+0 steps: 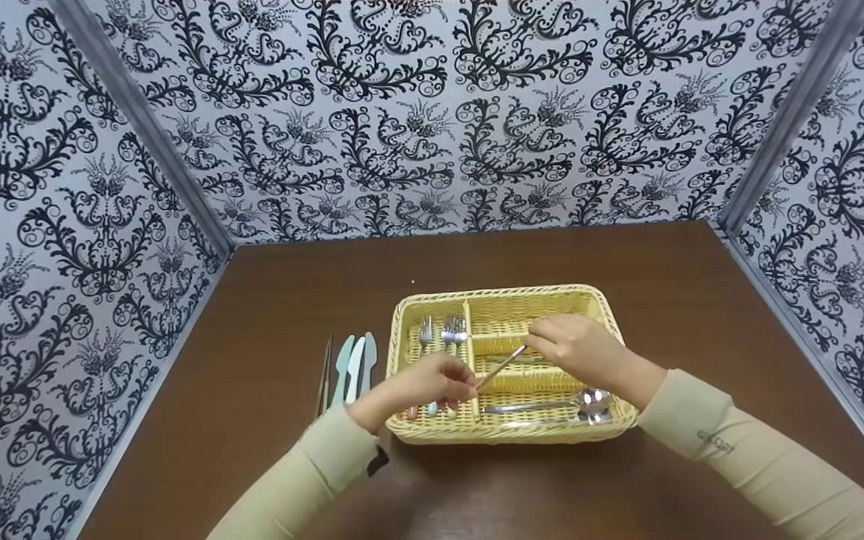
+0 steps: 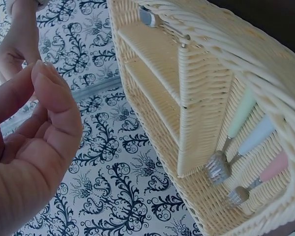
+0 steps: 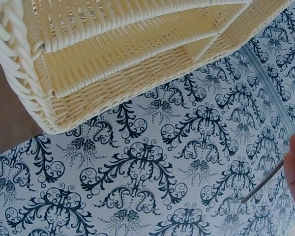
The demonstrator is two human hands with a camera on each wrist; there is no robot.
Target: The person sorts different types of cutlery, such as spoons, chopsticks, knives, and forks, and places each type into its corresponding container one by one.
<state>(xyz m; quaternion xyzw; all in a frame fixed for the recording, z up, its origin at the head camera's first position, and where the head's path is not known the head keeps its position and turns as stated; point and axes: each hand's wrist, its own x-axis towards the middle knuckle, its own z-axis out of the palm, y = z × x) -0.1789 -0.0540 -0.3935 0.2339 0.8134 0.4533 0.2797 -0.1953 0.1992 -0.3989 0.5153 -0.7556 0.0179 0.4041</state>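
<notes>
Over the basket, my right hand (image 1: 578, 352) grips a thin metal chopstick (image 1: 502, 367); in the right wrist view a slim end of the chopstick (image 3: 263, 188) sticks out past the fingers. My left hand (image 1: 432, 379) pinches the other end near the basket's divider. The left wrist view shows its thumb and forefinger tips meeting, with the chopstick hidden there. Below lies a cream wicker basket (image 1: 507, 439) with compartments. Forks (image 2: 219, 167) with pink, blue and green handles lie in its left compartment. Shiny spoons (image 1: 593, 397) rest in the front right one.
Left of the basket, three table knives (image 1: 355, 367) in green, white and grey-blue lie side by side on the brown table (image 1: 289, 285). Beside them are thin dark chopsticks (image 1: 325, 375). Patterned walls (image 1: 432, 150) enclose the table at the back and sides.
</notes>
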